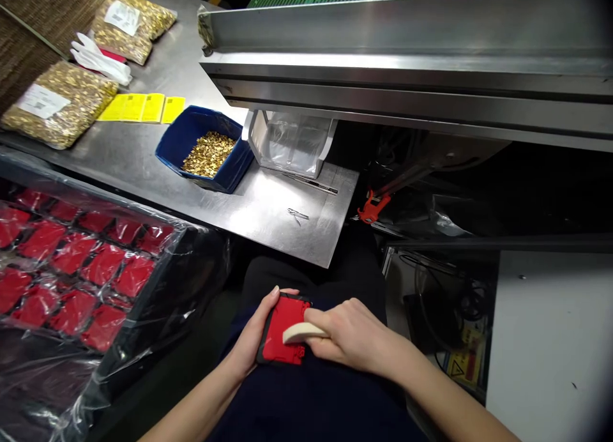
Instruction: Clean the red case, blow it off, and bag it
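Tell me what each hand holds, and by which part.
Left hand grips the red part by its left edge; right hand holds a cream tool by its rear end.

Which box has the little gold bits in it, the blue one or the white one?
The blue bin holds the pile of gold bits. The white bin right beside it, under the metal ledge, has only clear plastic inside.

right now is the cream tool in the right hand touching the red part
Touching. The head view shows the tip of the cream tool, gripped by the right hand, lying directly on the red part that the left hand cups, with no gap visible.
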Demonstrator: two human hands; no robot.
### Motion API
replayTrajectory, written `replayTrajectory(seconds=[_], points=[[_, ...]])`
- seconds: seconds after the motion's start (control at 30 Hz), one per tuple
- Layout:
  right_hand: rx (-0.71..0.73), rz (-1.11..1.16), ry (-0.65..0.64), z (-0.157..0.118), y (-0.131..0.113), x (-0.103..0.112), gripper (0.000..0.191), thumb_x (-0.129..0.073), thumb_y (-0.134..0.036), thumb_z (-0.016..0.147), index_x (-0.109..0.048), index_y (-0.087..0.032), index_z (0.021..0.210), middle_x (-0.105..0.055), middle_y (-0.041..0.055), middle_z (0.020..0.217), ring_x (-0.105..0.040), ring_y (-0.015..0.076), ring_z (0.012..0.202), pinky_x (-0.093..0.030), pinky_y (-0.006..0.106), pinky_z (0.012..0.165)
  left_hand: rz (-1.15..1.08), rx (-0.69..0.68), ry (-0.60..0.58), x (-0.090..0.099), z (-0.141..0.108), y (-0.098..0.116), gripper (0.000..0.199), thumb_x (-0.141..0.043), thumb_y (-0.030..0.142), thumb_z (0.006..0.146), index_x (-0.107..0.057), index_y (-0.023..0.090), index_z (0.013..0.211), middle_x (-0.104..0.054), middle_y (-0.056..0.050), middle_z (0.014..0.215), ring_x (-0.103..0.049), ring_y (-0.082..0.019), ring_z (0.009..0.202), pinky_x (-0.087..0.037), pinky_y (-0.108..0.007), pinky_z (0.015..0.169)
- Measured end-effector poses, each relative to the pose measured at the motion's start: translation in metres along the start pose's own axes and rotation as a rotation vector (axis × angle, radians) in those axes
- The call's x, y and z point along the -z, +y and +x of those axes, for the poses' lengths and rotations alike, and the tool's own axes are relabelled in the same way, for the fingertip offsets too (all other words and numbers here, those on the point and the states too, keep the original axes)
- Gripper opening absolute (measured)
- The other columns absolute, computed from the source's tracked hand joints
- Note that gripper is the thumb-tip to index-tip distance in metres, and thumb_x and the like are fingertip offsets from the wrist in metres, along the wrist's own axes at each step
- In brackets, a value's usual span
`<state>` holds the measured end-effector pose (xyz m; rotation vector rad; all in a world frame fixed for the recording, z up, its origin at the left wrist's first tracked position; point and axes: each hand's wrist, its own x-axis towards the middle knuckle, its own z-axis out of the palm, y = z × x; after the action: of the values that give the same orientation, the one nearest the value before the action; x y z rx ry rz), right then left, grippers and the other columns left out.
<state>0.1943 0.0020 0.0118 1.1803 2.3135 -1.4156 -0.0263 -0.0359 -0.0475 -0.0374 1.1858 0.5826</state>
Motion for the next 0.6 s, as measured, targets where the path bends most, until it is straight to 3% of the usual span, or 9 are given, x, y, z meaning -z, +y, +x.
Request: replayTrajectory(seconds=[0.1, 0.23, 0.37, 0.43, 0.5, 0.6], points=[[-0.021, 0.007, 0.017, -0.001, -0.001, 0.000, 0.022, -0.053, -0.042, 0.102, -0.066, -0.034, 0.117, -0.073, -0.0046, 0.083, -0.064, 0.0154, 0.067, -0.023, 0.028, 0.059, -0.002, 0.010, 0.007, -0.002, 0.000, 0.001, 0.046, -0.062, 0.057, 0.094, -0.069, 0.019, 0.119, -0.078, -0.010, 0.095, -0.072, -0.020, 0.073, -0.061, -0.029, 0.068], [0.073, 0.040, 0.012, 0.007, -0.004, 0.006, 0.020, -0.053, -0.043, 0.102, -0.067, -0.033, 0.113, -0.071, -0.0044, 0.080, -0.062, 0.0149, 0.065, -0.026, 0.027, 0.060, -0.059, 0.030, -0.009, -0.006, 0.000, 0.004, 0.044, -0.062, 0.054, 0.095, -0.069, 0.017, 0.119, -0.079, -0.012, 0.098, -0.075, -0.024, 0.083, -0.063, -0.034, 0.079], [0.159, 0.328, 0.102, 0.031, 0.010, 0.019, 0.025, -0.055, -0.047, 0.101, -0.066, -0.026, 0.109, -0.068, -0.0038, 0.081, -0.061, 0.0137, 0.069, -0.035, 0.024, 0.062, -0.150, 0.105, -0.007, -0.007, -0.003, 0.010, 0.046, -0.059, 0.052, 0.096, -0.067, 0.013, 0.118, -0.079, -0.015, 0.092, -0.075, -0.024, 0.072, -0.063, -0.035, 0.072], [0.047, 0.466, 0.296, 0.045, 0.023, 0.021, 0.029, -0.053, -0.049, 0.101, -0.065, -0.022, 0.100, -0.067, -0.0022, 0.083, -0.061, 0.0144, 0.074, -0.039, 0.023, 0.065, -0.166, 0.101, -0.028, -0.004, -0.007, 0.013, 0.047, -0.056, 0.052, 0.098, -0.064, 0.013, 0.122, -0.079, -0.018, 0.099, -0.076, -0.028, 0.072, -0.064, -0.040, 0.071], [-0.155, 0.474, 0.487, 0.057, 0.036, 0.017, 0.036, -0.050, -0.053, 0.101, -0.064, -0.021, 0.093, -0.067, -0.0001, 0.084, -0.062, 0.0165, 0.077, -0.042, 0.025, 0.067, -0.174, 0.060, -0.039, -0.001, -0.010, 0.014, 0.048, -0.053, 0.052, 0.099, -0.060, 0.014, 0.127, -0.078, -0.021, 0.110, -0.077, -0.032, 0.079, -0.064, -0.044, 0.075], [-0.356, 0.411, 0.545, 0.080, 0.040, 0.010, 0.034, -0.051, -0.053, 0.100, -0.063, -0.022, 0.095, -0.070, 0.0015, 0.086, -0.064, 0.0196, 0.079, -0.044, 0.028, 0.069, -0.187, -0.001, -0.013, 0.006, -0.015, 0.014, 0.048, -0.053, 0.052, 0.099, -0.059, 0.015, 0.129, -0.076, -0.022, 0.117, -0.078, -0.032, 0.085, -0.064, -0.044, 0.079]])
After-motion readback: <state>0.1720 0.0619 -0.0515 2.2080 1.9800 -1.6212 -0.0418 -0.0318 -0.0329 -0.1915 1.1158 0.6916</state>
